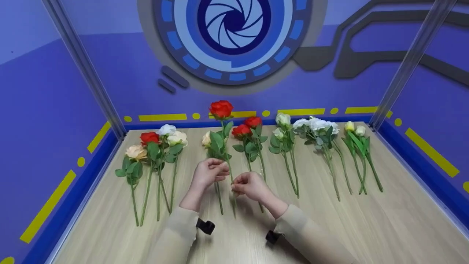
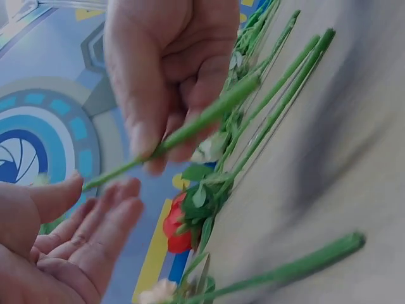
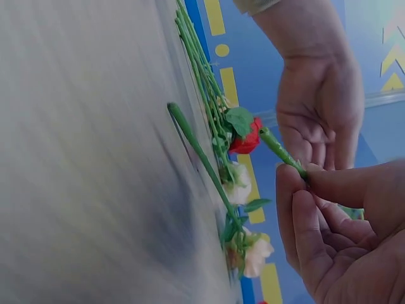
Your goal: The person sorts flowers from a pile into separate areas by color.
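Note:
A red artificial rose [image 1: 221, 109] is held up over the table, its leafy green stem running down between both hands. My right hand [image 1: 253, 185] pinches the lower stem between thumb and fingers; the cut end [image 3: 273, 142] sticks out past the grip. Higher on the stem, my left hand [image 1: 209, 174] holds it lightly by the thumb, with the other fingers loosely extended in the left wrist view. Behind lies a cream rose [image 1: 206, 139], partly hidden by the held rose's leaves. To the right lie two red roses [image 1: 247, 126], their stems partly behind my right hand.
On the left lie a peach rose [image 1: 136, 152], a red rose [image 1: 149, 138] and white roses [image 1: 177, 138]. Rightward are pale green-white roses [image 1: 283, 119], white blooms [image 1: 319, 125] and tulips [image 1: 349, 126]. A blue-purple wall [image 1: 121, 73] stands behind the wooden table [image 1: 366, 227].

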`<state>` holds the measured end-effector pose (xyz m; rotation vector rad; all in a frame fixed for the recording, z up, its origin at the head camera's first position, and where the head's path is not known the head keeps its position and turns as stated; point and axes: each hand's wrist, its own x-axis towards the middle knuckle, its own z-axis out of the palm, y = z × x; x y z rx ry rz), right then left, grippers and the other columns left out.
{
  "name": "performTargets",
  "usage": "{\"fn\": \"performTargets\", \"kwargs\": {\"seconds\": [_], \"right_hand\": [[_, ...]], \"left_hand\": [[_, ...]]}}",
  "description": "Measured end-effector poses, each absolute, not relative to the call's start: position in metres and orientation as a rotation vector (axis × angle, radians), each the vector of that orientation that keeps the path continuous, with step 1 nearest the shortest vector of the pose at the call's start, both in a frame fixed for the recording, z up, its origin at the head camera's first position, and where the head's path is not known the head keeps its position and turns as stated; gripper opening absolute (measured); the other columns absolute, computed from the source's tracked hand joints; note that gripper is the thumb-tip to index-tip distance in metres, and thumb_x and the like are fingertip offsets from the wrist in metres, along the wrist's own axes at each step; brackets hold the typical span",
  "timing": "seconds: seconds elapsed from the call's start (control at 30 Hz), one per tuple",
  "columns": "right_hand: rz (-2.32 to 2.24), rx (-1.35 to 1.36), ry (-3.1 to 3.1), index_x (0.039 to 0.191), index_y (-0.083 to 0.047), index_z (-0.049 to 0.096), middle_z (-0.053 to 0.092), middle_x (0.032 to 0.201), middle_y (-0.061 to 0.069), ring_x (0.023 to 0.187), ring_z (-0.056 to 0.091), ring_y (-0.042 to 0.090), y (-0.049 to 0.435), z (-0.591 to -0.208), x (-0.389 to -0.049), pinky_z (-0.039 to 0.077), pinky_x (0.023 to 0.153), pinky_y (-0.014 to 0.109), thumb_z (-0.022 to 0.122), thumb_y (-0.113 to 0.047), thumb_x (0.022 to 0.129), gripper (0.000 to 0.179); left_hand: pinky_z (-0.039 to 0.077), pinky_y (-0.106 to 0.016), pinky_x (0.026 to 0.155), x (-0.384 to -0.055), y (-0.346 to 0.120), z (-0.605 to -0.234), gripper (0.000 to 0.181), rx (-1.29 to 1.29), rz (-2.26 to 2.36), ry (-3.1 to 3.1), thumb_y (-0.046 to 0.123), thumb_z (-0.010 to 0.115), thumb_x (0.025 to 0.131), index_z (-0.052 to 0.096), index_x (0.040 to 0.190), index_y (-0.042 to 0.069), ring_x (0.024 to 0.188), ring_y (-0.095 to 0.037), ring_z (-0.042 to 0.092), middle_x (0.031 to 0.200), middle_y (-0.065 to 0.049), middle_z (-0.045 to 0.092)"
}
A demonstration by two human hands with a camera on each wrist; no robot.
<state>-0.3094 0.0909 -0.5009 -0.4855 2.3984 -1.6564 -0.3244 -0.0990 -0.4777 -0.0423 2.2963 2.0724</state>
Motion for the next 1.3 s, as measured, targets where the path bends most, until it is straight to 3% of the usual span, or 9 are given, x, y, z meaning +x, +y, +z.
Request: {"fn": "performTargets", "kwargs": {"seconds": [0.17,0.33,0.63,0.77,0.9,1.07,1.2,1.3], "right_hand": [[-1.682,-0.425,2.409,0.093,0.008,0.073,0.075,0.081,0.014,0.065,0.068,0.007,0.109,-0.5,-0.316,0.065,0.073,0.043,0.07,-0.001,0.095,0.009],[-1.672,-0.332,2.428,0.093,0.008,0.07,0.072,0.079,0.011,0.064,0.067,0.008,0.13,-0.5,-0.322,0.063,0.068,0.036,0.069,-0.001,0.094,0.009],[-1.597,-0.153,2.484,0.083,0.006,0.069,0.068,0.071,0.005,0.058,0.064,0.009,0.157,-0.507,-0.331,0.058,0.062,0.028,0.067,0.005,0.092,0.009],[-1.578,-0.08,2.452,0.081,0.005,0.068,0.066,0.069,0.004,0.058,0.064,0.009,0.162,-0.512,-0.333,0.057,0.06,0.025,0.067,0.007,0.091,0.01],[-1.542,-0.075,2.438,0.08,0.006,0.068,0.067,0.068,0.004,0.056,0.064,0.009,0.162,-0.516,-0.334,0.056,0.059,0.023,0.067,0.007,0.091,0.011],[-1.5,-0.036,2.451,0.08,0.005,0.069,0.068,0.068,0.004,0.054,0.063,0.01,0.16,-0.518,-0.334,0.057,0.057,0.024,0.069,0.007,0.09,0.01],[-1.421,-0.05,2.527,0.081,0.004,0.07,0.069,0.068,0.006,0.053,0.064,0.011,0.159,-0.517,-0.333,0.058,0.057,0.026,0.072,0.004,0.088,0.007],[-1.355,-0.083,2.587,0.08,0.002,0.071,0.071,0.066,0.008,0.052,0.065,0.012,0.157,-0.516,-0.332,0.058,0.057,0.027,0.074,0.002,0.087,0.008]], "left_hand": [[0.064,-0.035,0.078,-0.327,-0.131,-0.482,0.027,-0.132,1.98,2.457,0.013,0.062,0.103,0.065,0.119,-0.009,0.089,-0.025,0.076,0.105,-0.024,0.074],[0.059,-0.031,0.077,-0.327,-0.177,-0.485,0.028,-0.305,1.81,2.689,0.011,0.06,0.102,0.065,0.121,-0.009,0.092,-0.024,0.069,0.107,-0.022,0.071],[0.047,-0.058,0.103,-0.319,-0.242,-0.483,0.034,-0.561,1.295,2.995,0.01,0.052,0.104,0.06,0.128,-0.013,0.121,-0.05,0.056,0.128,-0.036,0.059],[0.038,-0.064,0.112,-0.315,-0.255,-0.486,0.035,-0.594,1.001,3.031,0.007,0.045,0.103,0.061,0.121,-0.018,0.13,-0.058,0.046,0.131,-0.043,0.053],[0.044,-0.064,0.106,-0.314,-0.261,-0.493,0.038,-0.594,0.836,3.011,0.006,0.037,0.102,0.065,0.111,-0.018,0.123,-0.058,0.052,0.125,-0.043,0.057],[0.053,-0.063,0.093,-0.314,-0.263,-0.5,0.042,-0.61,0.805,2.943,0.005,0.03,0.102,0.067,0.111,-0.014,0.117,-0.055,0.059,0.125,-0.04,0.061],[0.056,-0.062,0.09,-0.316,-0.263,-0.502,0.042,-0.644,0.82,2.905,0.006,0.031,0.103,0.067,0.113,-0.012,0.116,-0.053,0.061,0.126,-0.038,0.061],[0.058,-0.058,0.081,-0.316,-0.265,-0.501,0.041,-0.652,0.847,2.895,0.009,0.034,0.104,0.068,0.104,-0.013,0.103,-0.05,0.066,0.117,-0.038,0.065]]}}
